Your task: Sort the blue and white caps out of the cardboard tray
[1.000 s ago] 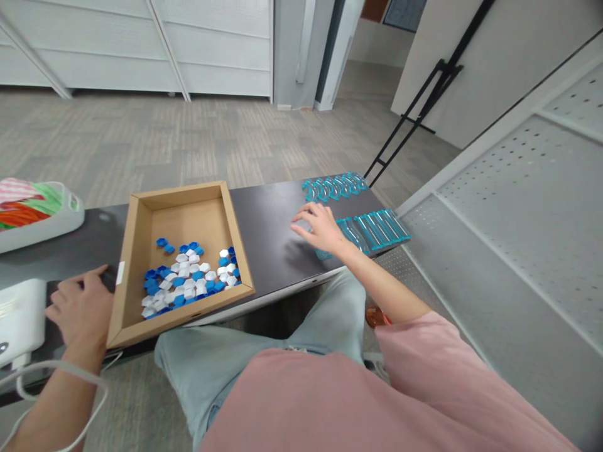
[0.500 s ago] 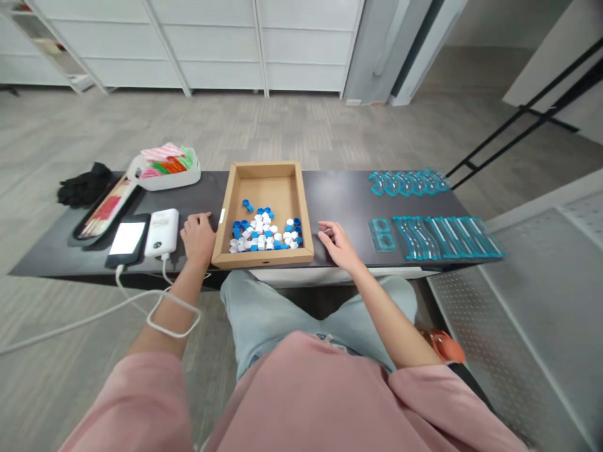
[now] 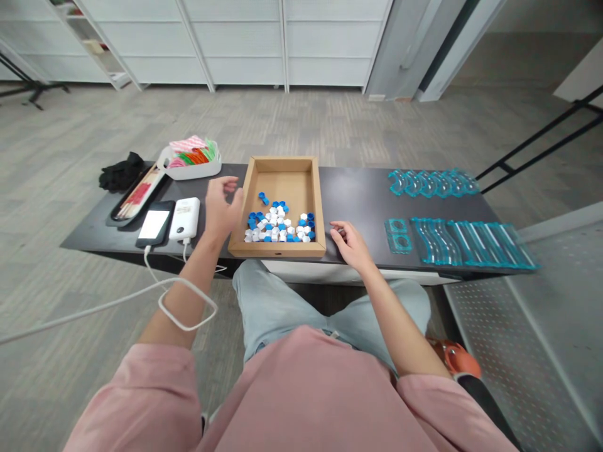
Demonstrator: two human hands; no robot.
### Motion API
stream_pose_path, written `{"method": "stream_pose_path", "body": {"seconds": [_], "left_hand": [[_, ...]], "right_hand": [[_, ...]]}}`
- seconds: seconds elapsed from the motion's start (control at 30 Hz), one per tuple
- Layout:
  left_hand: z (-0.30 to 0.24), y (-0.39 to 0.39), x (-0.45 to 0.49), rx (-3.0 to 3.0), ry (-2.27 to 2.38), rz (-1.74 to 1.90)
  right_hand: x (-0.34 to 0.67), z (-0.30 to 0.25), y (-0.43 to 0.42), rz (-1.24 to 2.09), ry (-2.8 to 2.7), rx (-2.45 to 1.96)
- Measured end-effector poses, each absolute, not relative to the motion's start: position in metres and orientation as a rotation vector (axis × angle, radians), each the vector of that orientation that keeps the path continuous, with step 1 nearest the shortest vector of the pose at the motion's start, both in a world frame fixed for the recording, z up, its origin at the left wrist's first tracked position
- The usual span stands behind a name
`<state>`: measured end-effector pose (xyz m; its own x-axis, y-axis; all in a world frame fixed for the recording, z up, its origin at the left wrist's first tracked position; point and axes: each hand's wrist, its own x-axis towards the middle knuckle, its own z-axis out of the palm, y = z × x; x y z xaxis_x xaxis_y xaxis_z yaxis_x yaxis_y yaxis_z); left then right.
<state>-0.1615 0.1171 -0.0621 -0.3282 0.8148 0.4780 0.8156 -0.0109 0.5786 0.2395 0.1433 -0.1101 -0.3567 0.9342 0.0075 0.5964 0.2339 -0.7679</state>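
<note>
- I cannot make out whether my right hand (image 3: 352,243) pinches anything. Its fingers curl down onto the black bench (image 3: 358,194), just right of the shallow brown cardboard tray (image 3: 285,164).
- The small blue and white plastic caps (image 3: 280,227) heaped in the tray's near half are too tiny to tell apart singly.
- My left hand (image 3: 220,210) hovers at the tray's left wall, fingers loosely spread, holding nothing; I cannot tell if it touches the wall.
- The clear teal plastic strips (image 3: 464,242) lie well off to the right.

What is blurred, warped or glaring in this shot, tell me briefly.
Head view: the raised left hand is slightly motion-smeared. Head view: the wide lens leans the wall uprights outward. Head view: soft, even light, faint sheen on the dark table; the cardboard tray is sharp.
</note>
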Motion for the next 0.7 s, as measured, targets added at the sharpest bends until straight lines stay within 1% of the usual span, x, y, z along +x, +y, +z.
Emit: {"method": "stream_pose_path", "body": {"seconds": [0.07, 0.13, 0.2, 0.27, 0.33, 0.47, 0.7], "left_hand": [[-0.065, 0.133, -0.143, -2.176, -2.134, -1.073], [-0.071, 0.146, -0.125, -2.401, -2.093, -0.751], [-0.080, 0.154, -0.111, -2.488, -2.133, -0.473], [-0.089, 0.159, -0.104, -2.517, -2.200, -0.331], [-0.098, 0.162, -0.102, -2.532, -2.236, -0.342], [-0.108, 0.164, -0.108, -2.585, -2.233, -0.550], [-0.102, 0.160, -0.109, -2.726, -2.155, -0.722]], "right_hand": [[0.240, -0.111, 0.143, 0.948, -2.046, -1.391], [0.240, -0.113, 0.143, 0.947, -2.056, -1.384], [0.240, -0.114, 0.142, 0.947, -2.059, -1.371], [0.240, -0.114, 0.142, 0.955, -2.063, -1.355], [0.240, -0.112, 0.141, 0.972, -2.075, -1.354], [0.240, -0.110, 0.141, 0.979, -2.114, -1.356], [0.240, -0.111, 0.142, 0.946, -2.148, -1.335]]}}
